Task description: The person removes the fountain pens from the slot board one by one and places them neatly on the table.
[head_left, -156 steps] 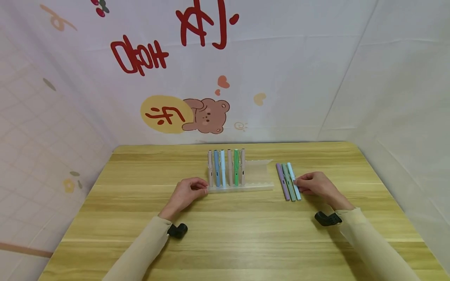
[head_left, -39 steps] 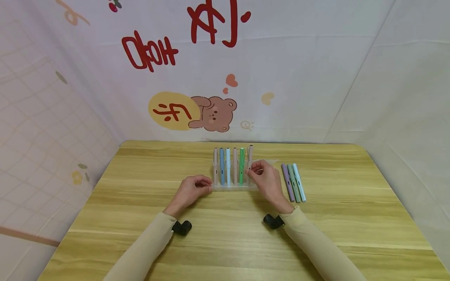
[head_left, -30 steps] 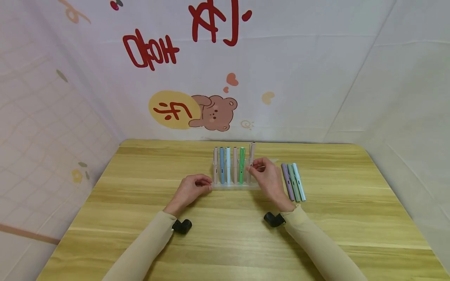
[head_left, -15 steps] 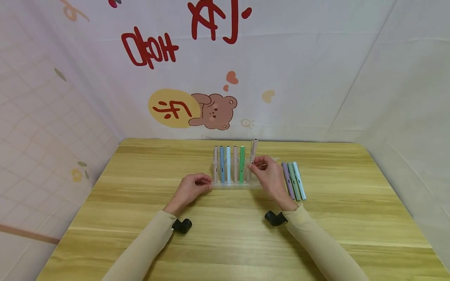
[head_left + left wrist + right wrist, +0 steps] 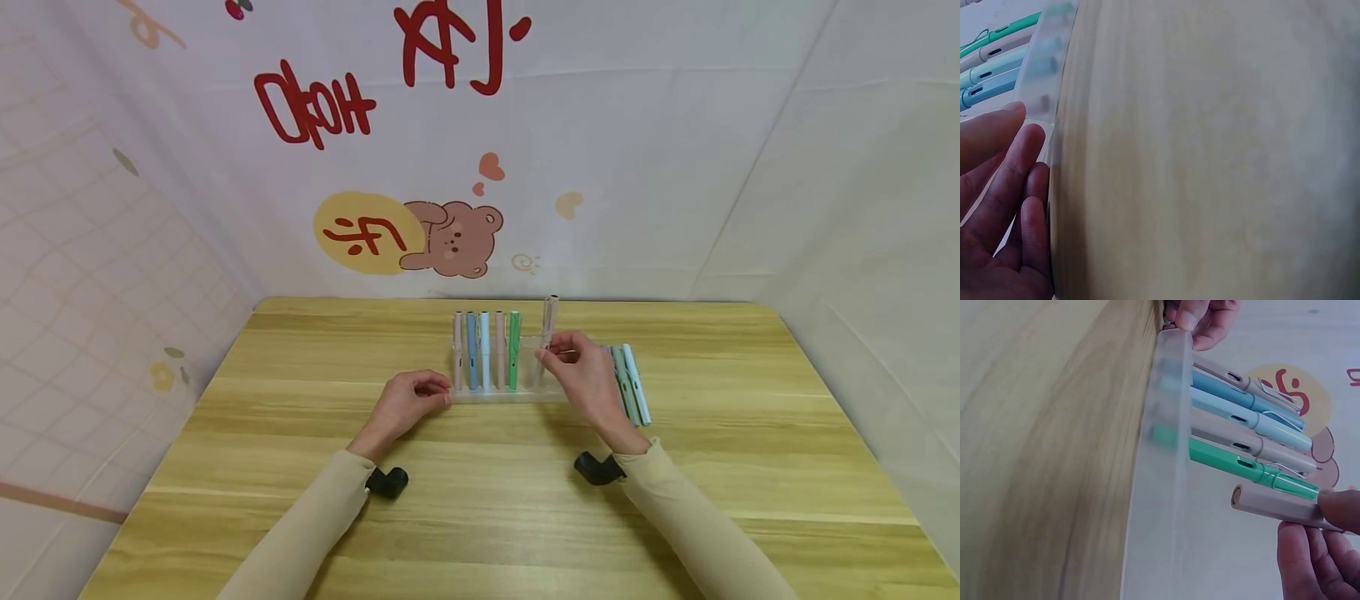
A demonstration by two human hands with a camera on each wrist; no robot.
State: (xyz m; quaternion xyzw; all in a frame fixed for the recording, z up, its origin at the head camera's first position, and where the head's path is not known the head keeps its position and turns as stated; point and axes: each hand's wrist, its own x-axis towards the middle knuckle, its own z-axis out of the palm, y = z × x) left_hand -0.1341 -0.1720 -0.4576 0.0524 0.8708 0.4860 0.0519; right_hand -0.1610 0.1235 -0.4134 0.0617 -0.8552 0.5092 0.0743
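Observation:
My right hand (image 5: 588, 375) pinches a pinkish-grey fountain pen (image 5: 551, 312) between thumb and fingers. In the right wrist view the pen's lower end (image 5: 1250, 499) is apart from the frosted clear pen rack (image 5: 1154, 506), with the green pen (image 5: 1222, 455) beside it. My left hand (image 5: 405, 406) grips the rack's left end with thumb and fingertips, seen closer in the left wrist view at the rack corner (image 5: 1040, 107). Still upright in the rack are a pinkish-grey pen (image 5: 458, 358), a blue pen (image 5: 472, 354), a light blue pen (image 5: 485, 354) and another pinkish-grey pen (image 5: 500, 354).
Right of the rack, a sage green pen (image 5: 630, 392) and a pale blue pen (image 5: 637, 383) lie side by side. A purple pen (image 5: 605, 349) there is mostly hidden behind my right hand. Behind the wooden table (image 5: 480, 517) hangs a printed white cloth (image 5: 637, 167).
My right hand has gone from the lying pens to the rack's rightmost pen, raised it and carried it right, away from the green pen. My left hand stays at the rack's end.

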